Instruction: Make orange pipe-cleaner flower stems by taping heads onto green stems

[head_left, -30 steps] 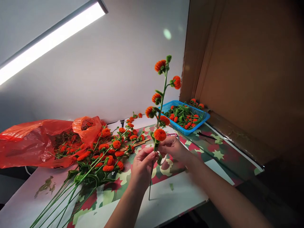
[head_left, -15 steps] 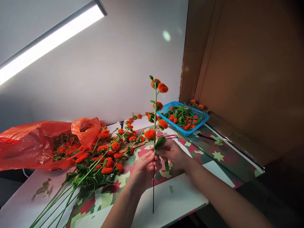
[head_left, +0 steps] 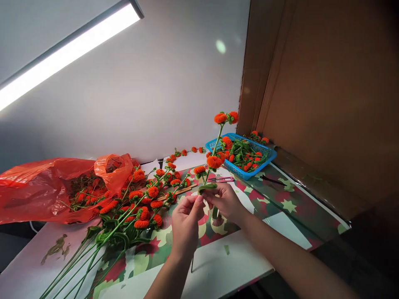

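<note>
Far left of both hands, an orange plastic bag point(head_left: 37, 191) lies open toward them, spilling flowers; its mouth probably faces inward for easy reach. Nearer the left hand, a bundle of flower stems point(head_left: 84, 257) lies with blooms pointing away and bare ends toward the person, an arrangement that likely spares the blooms from crushing. Brown sticks point(head_left: 187, 190) lie just beyond the left hand.

The left hand point(head_left: 187, 218) grasps the flower stem point(head_left: 214, 162), pinching it between thumb and fingers just below the leaf point(head_left: 208, 187); the low grip appears to steady the stem while leaving the blooms free. The stem leans slightly rightward: its orange blooms rise above and beyond both hands, and its thin dark end shows below, beside the left wrist.

The right hand point(head_left: 227, 203) meets the left at the stem, its fingers closed on the leaf at its base, presumably to hold it against the stem. A green strip point(head_left: 215, 213) hangs beneath these fingers; whether they also pinch it cannot be told.

Just beyond the right hand lie pink snips point(head_left: 222, 180); farther out, a blue basket point(head_left: 246, 175) gathers loose flowers, with a dark tool point(head_left: 271, 179) to its right.
</note>
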`<state>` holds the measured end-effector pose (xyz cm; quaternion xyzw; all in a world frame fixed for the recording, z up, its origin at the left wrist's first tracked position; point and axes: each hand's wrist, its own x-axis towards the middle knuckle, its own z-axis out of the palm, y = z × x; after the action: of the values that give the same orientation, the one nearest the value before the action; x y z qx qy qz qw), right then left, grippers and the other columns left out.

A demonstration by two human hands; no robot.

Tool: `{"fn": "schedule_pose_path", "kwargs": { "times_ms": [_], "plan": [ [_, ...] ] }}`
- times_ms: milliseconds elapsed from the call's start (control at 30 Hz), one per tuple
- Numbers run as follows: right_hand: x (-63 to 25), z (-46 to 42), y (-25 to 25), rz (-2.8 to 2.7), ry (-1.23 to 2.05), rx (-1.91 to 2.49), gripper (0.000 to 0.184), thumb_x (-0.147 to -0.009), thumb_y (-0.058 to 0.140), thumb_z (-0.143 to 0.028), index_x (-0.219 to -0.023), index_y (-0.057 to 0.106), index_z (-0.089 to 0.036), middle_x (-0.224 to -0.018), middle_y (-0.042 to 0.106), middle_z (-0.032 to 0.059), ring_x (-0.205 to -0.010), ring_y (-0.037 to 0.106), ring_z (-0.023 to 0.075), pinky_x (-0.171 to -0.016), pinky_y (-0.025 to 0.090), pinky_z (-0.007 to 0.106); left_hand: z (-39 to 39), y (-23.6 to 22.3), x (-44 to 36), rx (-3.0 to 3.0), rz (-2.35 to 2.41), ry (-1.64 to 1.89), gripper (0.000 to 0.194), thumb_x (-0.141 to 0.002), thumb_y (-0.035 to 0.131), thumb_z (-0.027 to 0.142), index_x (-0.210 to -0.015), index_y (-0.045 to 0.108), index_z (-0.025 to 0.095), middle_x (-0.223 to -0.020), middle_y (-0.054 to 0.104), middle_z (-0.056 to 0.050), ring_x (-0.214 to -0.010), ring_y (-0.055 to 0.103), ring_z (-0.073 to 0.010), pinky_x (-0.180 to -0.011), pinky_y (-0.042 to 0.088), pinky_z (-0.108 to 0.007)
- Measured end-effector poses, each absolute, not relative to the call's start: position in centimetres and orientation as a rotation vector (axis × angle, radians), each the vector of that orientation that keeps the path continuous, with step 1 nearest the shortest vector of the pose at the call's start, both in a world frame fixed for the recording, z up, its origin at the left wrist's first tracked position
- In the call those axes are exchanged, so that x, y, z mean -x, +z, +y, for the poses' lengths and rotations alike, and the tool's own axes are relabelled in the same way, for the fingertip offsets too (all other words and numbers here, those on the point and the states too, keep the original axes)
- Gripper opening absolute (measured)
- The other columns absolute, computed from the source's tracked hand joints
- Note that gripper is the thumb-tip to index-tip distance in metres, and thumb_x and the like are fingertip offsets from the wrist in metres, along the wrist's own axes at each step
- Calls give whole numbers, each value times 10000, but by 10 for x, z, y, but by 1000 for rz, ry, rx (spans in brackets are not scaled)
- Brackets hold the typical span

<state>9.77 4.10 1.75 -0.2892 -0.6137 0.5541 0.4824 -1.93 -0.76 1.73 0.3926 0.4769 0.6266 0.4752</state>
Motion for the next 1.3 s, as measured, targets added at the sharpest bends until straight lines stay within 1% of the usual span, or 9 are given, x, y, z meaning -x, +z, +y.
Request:
{"fn": "schedule_pose_path", "kwargs": {
  "times_ms": [200,333,567,700,867,1000,1100,1200,1300],
  "plan": [
    [-97,34,19,-1513,1366,776,344,-773,598,-488,-826,682,-159,-511,536,-33,-473,501,98,-482,414,222,-5,15,21,-893,1101,1586,286,-675,707,387,-640,571,137,-497,391,60,-452,300,-46,-439,245,-175],
    [-100,38,15,-1535,1396,698,319,-768,619,-470,-786,667,-155,-517,536,-36,-477,513,87,-505,416,216,-5,18,24,-880,1062,1520,301,-672,708,381,-608,546,135,-507,397,58,-442,287,-35,-431,227,-172],
    [-105,41,16,-1507,1414,691,318,-724,660,-465,-702,628,-149,-512,504,-46,-444,467,74,-449,383,205,-3,18,24,-903,1031,1365,316,-680,704,382,-591,539,127,-518,416,50,-421,269,-25,-417,197,-174],
    [-101,39,17,-1402,1436,735,307,-694,684,-438,-734,606,-145,-532,505,-51,-424,446,66,-430,366,204,-3,15,18,-948,1141,1429,347,-706,669,448,-613,574,127,-516,445,38,-425,318,-39,-411,237,-177],
    [-100,35,16,-1394,1390,762,240,-708,685,-368,-722,589,-149,-548,492,-54,-430,437,65,-439,362,205,-7,15,17,-1117,1308,1524,265,-734,649,424,-718,617,161,-541,477,39,-445,378,-65,-426,309,-186],
    [-104,33,20,-1476,1323,784,205,-749,651,-340,-690,592,-153,-509,460,-57,-443,422,72,-451,355,205,-11,18,19,-1510,1474,1584,162,-786,600,325,-722,635,180,-578,560,4,-488,465,-102,-472,374,-211],
    [-106,33,23,-1511,1279,766,219,-765,634,-337,-653,586,-155,-512,453,-50,-462,427,77,-456,353,201,-12,17,19,-1754,1523,1610,74,-783,599,243,-790,642,184,-607,593,-4,-501,515,-114,-502,409,-220],
    [-106,35,25,-1489,1280,771,198,-769,625,-328,-681,596,-153,-528,457,-47,-464,433,76,-457,356,199,-11,14,18,-1877,1587,1713,133,-757,628,193,-890,634,190,-632,608,3,-468,517,-104,-489,417,-216],
    [-106,35,24,-1504,1260,779,183,-782,607,-309,-693,603,-149,-524,464,-44,-476,440,81,-475,366,201,-8,12,18,-2026,1608,1835,142,-748,634,145,-878,648,197,-674,642,-14,-502,548,-109,-532,448,-217]
  ]
}}
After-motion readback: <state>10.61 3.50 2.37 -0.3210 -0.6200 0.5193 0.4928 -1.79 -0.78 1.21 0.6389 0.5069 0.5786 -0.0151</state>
